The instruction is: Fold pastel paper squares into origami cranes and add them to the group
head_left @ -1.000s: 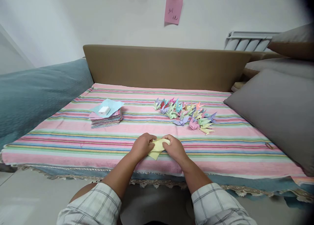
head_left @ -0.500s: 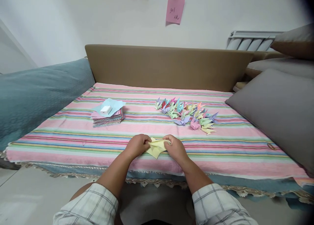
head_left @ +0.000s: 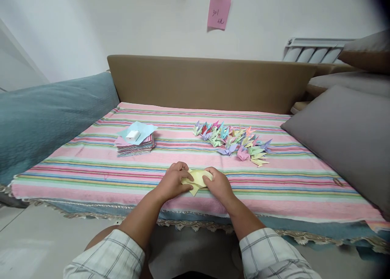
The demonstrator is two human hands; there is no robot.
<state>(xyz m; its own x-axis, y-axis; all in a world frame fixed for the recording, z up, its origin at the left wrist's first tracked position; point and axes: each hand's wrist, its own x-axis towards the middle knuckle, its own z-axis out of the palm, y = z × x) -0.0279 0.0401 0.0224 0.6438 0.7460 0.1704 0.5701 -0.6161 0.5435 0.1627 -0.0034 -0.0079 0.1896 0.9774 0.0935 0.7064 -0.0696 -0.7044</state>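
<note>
A partly folded sheet of yellow origami paper (head_left: 197,178) lies between my hands near the front of the striped cloth (head_left: 122,193). My left hand (head_left: 175,181) grips its left side, with the thumb and a finger on the paper's left part. The right edge is pinched by my right hand (head_left: 217,183), thumb on top. One pointed corner of the sheet sticks out toward me. Behind and to the right lies a group of folded paper cranes (head_left: 228,139) in many colours. To the left rear stands a stack of coloured paper (head_left: 135,149), topped by a small white block (head_left: 133,135).
A grey pillow (head_left: 341,145) leans at the right, with more cushions behind it. On the left is a blue-covered armrest (head_left: 55,112). A brown backrest (head_left: 207,84) runs along the back. A small brown object (head_left: 337,182) lies near the grey pillow.
My left hand has shifted its hold, its fingers now more spread over the paper's left part. The paper's upper flap has opened into a rounder shape. My right hand stays nearly in place.
</note>
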